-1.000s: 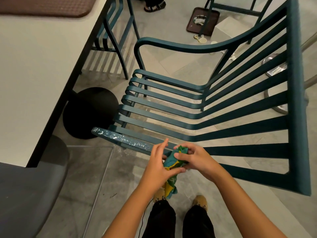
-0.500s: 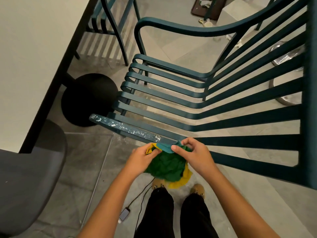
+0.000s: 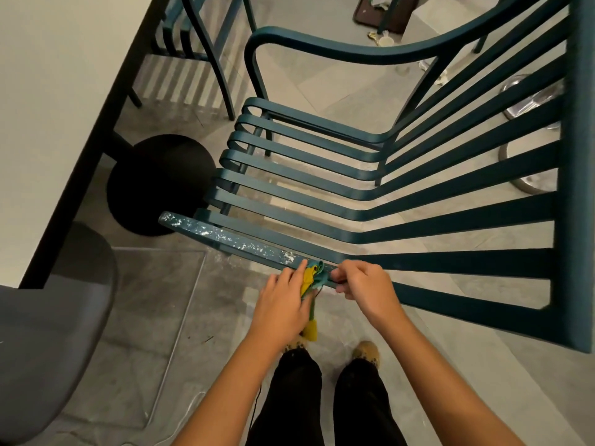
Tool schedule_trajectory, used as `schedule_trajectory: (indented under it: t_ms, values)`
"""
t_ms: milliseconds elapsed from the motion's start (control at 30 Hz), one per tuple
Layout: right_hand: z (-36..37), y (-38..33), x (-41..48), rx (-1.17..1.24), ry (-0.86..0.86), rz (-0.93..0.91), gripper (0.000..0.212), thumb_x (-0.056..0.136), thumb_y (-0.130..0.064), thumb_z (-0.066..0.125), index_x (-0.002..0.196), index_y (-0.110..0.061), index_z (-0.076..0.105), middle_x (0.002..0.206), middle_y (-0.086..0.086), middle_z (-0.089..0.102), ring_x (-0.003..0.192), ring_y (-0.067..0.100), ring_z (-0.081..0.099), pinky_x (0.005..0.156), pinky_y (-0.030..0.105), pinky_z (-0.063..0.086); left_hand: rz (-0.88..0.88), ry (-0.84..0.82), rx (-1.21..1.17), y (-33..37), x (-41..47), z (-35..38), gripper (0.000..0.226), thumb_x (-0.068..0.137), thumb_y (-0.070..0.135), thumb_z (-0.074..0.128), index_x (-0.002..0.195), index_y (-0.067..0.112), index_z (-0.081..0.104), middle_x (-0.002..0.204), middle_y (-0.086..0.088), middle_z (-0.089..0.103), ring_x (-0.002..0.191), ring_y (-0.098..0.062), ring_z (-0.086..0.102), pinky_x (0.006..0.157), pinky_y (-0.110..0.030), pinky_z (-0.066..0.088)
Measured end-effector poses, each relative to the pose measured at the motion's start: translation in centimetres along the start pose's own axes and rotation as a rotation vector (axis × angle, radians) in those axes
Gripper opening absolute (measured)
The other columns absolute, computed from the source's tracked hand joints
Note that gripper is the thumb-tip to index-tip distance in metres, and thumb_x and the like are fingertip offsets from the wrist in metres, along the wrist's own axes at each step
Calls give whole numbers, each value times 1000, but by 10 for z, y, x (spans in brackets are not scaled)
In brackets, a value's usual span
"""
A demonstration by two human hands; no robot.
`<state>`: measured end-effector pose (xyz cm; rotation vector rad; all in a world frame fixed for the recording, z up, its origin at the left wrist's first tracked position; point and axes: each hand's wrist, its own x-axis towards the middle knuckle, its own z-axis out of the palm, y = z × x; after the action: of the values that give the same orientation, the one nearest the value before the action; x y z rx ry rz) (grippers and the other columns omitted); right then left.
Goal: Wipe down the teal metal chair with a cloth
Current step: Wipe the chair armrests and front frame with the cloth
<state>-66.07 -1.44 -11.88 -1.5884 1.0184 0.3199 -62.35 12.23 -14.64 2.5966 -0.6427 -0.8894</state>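
The teal metal chair (image 3: 338, 194) with slatted seat and back stands right in front of me. Its near armrest (image 3: 225, 236) is speckled with white residue. A green and yellow cloth (image 3: 314, 278) is bunched against that armrest's near end, and a strip of it hangs down. My left hand (image 3: 283, 307) presses flat on the cloth from the left. My right hand (image 3: 363, 288) pinches the cloth's right side at the armrest.
A white table (image 3: 58, 91) with a black round base (image 3: 161, 185) stands at the left. A grey chair seat (image 3: 48, 349) is at lower left. Another teal chair (image 3: 206, 43) is behind. A steel stool base (image 3: 531, 130) and a tray with litter (image 3: 383, 11) lie on the floor.
The cloth, spread open between both hands half a second ago, is now folded into a narrow bunch and both hands have risen to the armrest's near end.
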Motion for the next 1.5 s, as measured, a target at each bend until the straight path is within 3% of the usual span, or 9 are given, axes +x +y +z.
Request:
schedule_trajectory:
  t_ms: [67,200,300,467,900,1033,1133,1367,1500]
  values:
    - [-6,4,0,-112,94,-109,23,90,-17,47,82,-2,62,84,16,63,74,20,58,73,44,54,-1,-9,-44,-2,0,-2,61,96,26,41,147,24,7,129,-2,40,109,-19,45,92,-38,45]
    - [-8,6,-2,-384,242,-367,17,91,-14,49,102,-9,61,99,5,60,87,14,55,73,26,50,7,12,-41,8,1,0,61,95,19,41,146,25,10,127,-3,40,106,-20,47,89,-40,46]
    - [-7,9,-1,-629,307,-500,23,91,-17,51,109,-8,61,105,7,61,96,18,54,78,28,46,-6,61,-43,30,4,4,56,96,26,40,145,26,14,127,-3,42,100,-20,52,80,-35,48]
    - [-14,9,4,-687,325,-438,28,93,-21,46,116,-9,57,113,8,59,104,20,52,87,31,46,-51,107,-25,57,13,9,37,95,35,40,130,21,36,125,-4,48,104,-23,55,77,-36,48]
    - [-15,7,1,-749,244,-393,29,95,-21,42,121,-12,52,118,7,57,106,19,52,90,31,47,-72,263,75,20,21,2,31,94,27,47,125,24,46,123,8,48,101,-16,52,68,-30,45]
    - [-15,7,1,-732,235,-387,29,95,-21,41,121,-11,52,119,8,56,108,19,52,90,29,45,54,301,-99,35,8,12,43,88,18,57,128,29,49,127,11,52,104,-13,55,73,-26,51]
    - [-16,7,2,-698,261,-372,29,95,-20,42,122,-11,51,120,8,56,108,19,53,90,30,48,163,294,-121,47,-3,33,44,78,14,69,118,29,58,120,12,60,92,-16,63,59,-25,53]
    - [-17,7,3,-658,256,-368,29,94,-18,44,122,-10,51,118,8,55,108,19,53,89,31,49,81,337,-68,10,6,29,51,74,8,72,119,29,59,121,14,60,90,-16,60,58,-26,51]
    - [-17,7,2,-650,244,-373,28,94,-16,44,120,-8,52,117,9,56,106,20,53,90,33,50,83,354,-21,-11,13,18,55,63,1,79,109,28,65,110,13,66,75,-15,62,46,-24,51]
